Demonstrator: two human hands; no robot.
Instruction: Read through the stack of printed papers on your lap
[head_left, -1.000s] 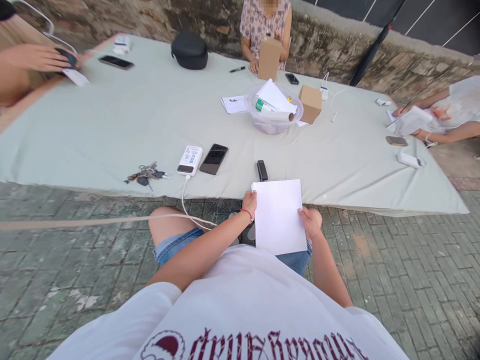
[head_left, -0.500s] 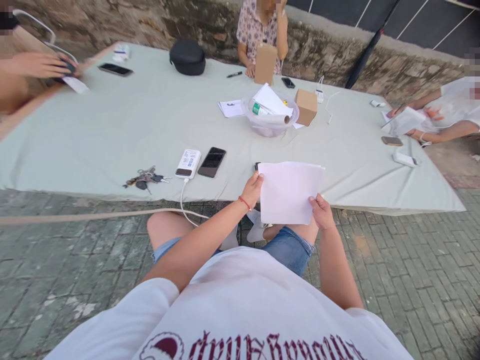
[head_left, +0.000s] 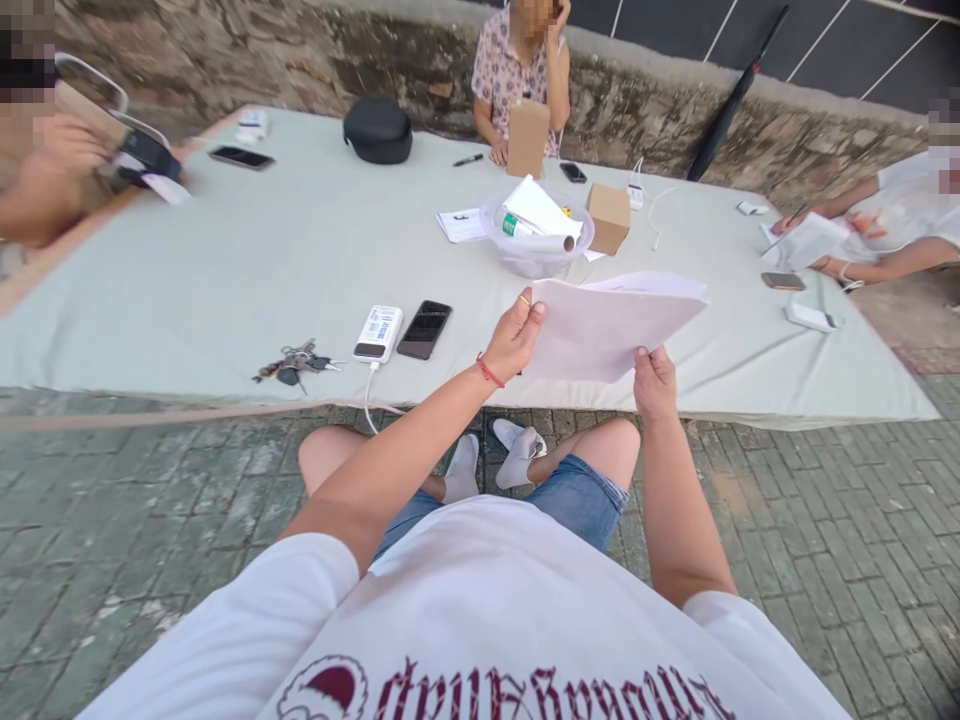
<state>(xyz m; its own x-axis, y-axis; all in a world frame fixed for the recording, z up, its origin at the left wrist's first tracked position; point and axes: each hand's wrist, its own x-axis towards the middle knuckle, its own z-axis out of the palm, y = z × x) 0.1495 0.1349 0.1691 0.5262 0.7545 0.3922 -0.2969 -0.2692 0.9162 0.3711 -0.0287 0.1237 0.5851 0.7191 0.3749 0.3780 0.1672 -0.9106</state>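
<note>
Several white sheets of paper (head_left: 611, 325) are held up together over the near edge of the table, tilted and slightly bowed, with their edges parted at the top. My left hand (head_left: 516, 335), with a red string on the wrist and a ring, pinches their left edge. At the lower right corner, my right hand (head_left: 655, 383) grips them between thumb and fingers. Left of the papers lie a dark phone (head_left: 425, 330) and a white power bank (head_left: 378, 334) with a cable plugged in. Something small and dark is mostly hidden under the papers.
Farther left lies a bunch of keys (head_left: 298, 365). A clear plastic bowl (head_left: 525, 262) with papers and a roll stands mid-table, beside a cardboard box (head_left: 609, 218). A black case (head_left: 377, 130) is at the back. Other people sit at the left, far and right sides.
Both hands have raised the papers forward and to the right, away from my lap. The sheets have tilted and bowed. The person at left has shifted their hand.
</note>
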